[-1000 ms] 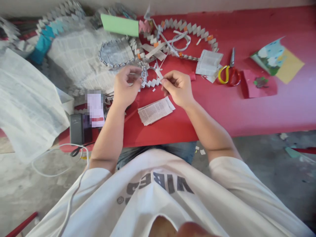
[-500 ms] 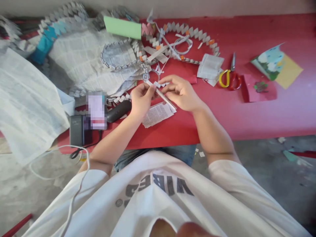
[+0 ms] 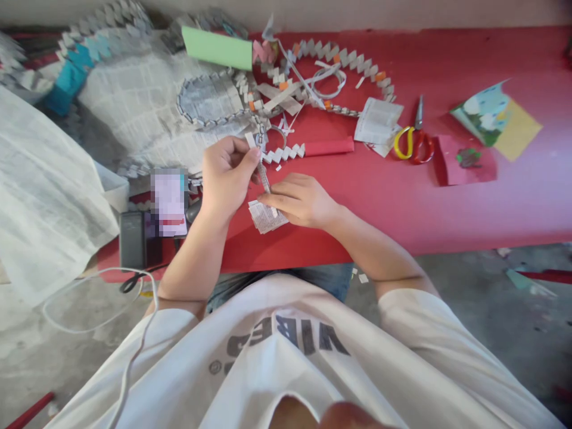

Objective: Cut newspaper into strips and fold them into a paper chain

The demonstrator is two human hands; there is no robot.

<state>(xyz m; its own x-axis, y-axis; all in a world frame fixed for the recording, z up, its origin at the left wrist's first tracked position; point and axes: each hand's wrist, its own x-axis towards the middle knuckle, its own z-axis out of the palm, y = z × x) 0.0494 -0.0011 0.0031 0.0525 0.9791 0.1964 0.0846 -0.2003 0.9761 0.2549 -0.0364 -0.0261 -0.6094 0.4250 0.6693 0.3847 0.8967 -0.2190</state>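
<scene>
My left hand pinches a narrow folded strip of printed paper between thumb and fingers near its upper end. The strip slants down to the right, and the fingers of my right hand close on its lower part. Beneath that end lies a small stack of printed paper pieces on the red table, partly covered by the right hand. Just beyond my hands runs a zigzag chain of folded white paper, with a long red paper piece at its right end.
Scissors with yellow and red handles lie to the right, near a red paper piece and a patterned card. Newspaper sheets and more woven paper chains spread behind. A phone and black power adapter sit left.
My left hand has moved left with the strip, which now stands steeper. My right hand has come down and left to the strip's lower end, uncovering the zigzag chain and red piece.
</scene>
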